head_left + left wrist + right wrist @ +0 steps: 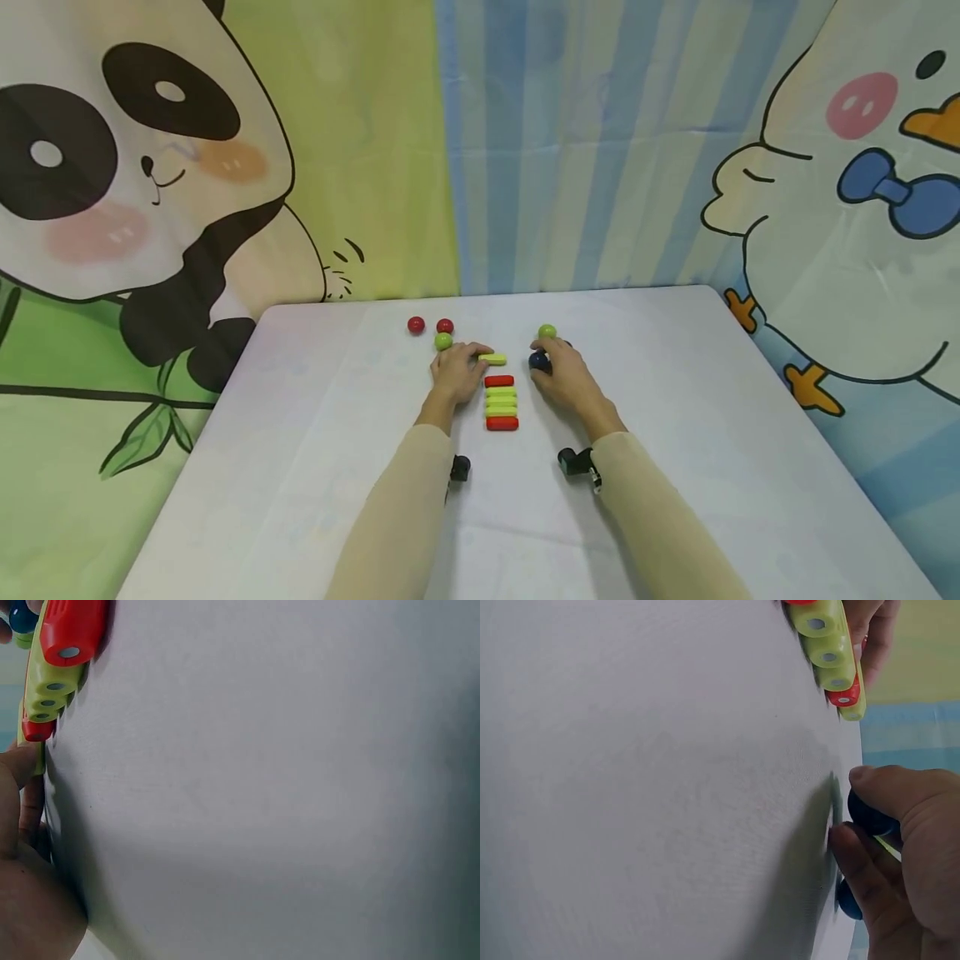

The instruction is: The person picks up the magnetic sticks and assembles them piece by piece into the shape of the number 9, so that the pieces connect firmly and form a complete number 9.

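Observation:
My left hand [456,369] pinches the left end of a yellow-green toy rod [493,359] lying at the far end of a row of similar rods. In that row are a red rod [498,381], three yellow-green rods [501,402] and another red rod [502,423], side by side; in the wrist views their ends show round silvery spots. With thumb and fingers, my right hand [566,372] grips a dark blue ball [539,361] to the right of the rods. A second blue ball [849,900] sits beyond that hand, mostly hidden by its fingers.
A green ball [547,331] lies just past my right hand. Beyond the left hand are two red balls [416,325] and a green ball [443,341]. The white table [337,400] ends at printed cloth walls [570,150]. Both wrists carry small black cameras [574,461].

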Motion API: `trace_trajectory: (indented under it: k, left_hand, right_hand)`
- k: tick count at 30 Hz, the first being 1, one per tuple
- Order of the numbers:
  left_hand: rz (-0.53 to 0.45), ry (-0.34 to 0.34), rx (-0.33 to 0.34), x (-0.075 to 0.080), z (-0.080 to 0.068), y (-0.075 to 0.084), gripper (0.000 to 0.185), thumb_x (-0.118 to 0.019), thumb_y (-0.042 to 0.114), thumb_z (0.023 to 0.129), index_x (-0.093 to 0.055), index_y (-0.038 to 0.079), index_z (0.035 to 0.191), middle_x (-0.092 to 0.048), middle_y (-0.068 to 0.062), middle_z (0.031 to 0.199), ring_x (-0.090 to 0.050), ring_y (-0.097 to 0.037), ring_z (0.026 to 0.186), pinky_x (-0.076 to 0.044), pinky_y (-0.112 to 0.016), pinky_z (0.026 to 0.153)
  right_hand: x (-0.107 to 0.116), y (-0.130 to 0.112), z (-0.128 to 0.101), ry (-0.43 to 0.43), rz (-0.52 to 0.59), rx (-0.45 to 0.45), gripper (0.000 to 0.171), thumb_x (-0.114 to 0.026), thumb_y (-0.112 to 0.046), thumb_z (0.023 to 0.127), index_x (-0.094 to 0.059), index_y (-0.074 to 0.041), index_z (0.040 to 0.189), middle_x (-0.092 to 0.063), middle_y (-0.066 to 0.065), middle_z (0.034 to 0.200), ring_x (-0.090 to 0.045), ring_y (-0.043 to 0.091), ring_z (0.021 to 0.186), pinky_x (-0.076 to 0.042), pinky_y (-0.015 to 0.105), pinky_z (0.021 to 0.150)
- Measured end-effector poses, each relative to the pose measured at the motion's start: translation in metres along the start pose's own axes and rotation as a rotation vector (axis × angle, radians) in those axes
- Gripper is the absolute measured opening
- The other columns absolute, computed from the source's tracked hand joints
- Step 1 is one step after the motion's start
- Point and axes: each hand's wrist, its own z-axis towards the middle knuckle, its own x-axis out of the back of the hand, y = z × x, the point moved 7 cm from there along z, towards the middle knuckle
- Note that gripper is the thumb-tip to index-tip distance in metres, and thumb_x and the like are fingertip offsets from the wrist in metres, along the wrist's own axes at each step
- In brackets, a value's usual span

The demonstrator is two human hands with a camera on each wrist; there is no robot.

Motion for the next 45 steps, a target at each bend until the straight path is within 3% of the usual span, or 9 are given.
trace_trajectory:
  k: [7,32,45]
  left_hand:
    - [-0.002,0.011,0.004,0.004,-0.001,-0.002,0.026,-0.057,0.029,0.106,-0.067,0.031,0.130,-0.054,-0.005,0.146,-0.038,-0.033,0.143,-0.017,-0.056,0.120]
    - [-0.018,0.009,-0.006,0.003,-0.002,-0.001,0.026,-0.058,0.029,0.105,-0.068,0.033,0.129,-0.054,-0.002,0.148,-0.037,-0.032,0.145,-0.014,-0.055,0.122]
    - [-0.004,0.010,-0.014,0.004,-0.005,0.002,0.027,-0.058,0.031,0.106,-0.067,0.034,0.130,-0.050,-0.006,0.151,-0.037,-0.034,0.145,-0.013,-0.056,0.122]
  right_hand:
    - [-0.004,-0.004,-0.002,0.018,0.051,0.027,0.043,-0.073,-0.014,0.095,-0.062,-0.008,0.136,-0.058,0.014,0.136,-0.062,0.026,0.107,-0.054,0.041,0.096]
    - [-0.017,-0.010,0.002,0.030,0.073,0.046,0.041,-0.071,-0.023,0.099,-0.062,-0.011,0.137,-0.062,0.010,0.138,-0.063,0.026,0.107,-0.052,0.044,0.098]
    - [-0.020,-0.010,0.010,0.009,0.081,-0.024,0.043,-0.071,-0.028,0.098,-0.062,-0.020,0.139,-0.068,0.007,0.122,-0.057,0.022,0.089,-0.048,0.040,0.080]
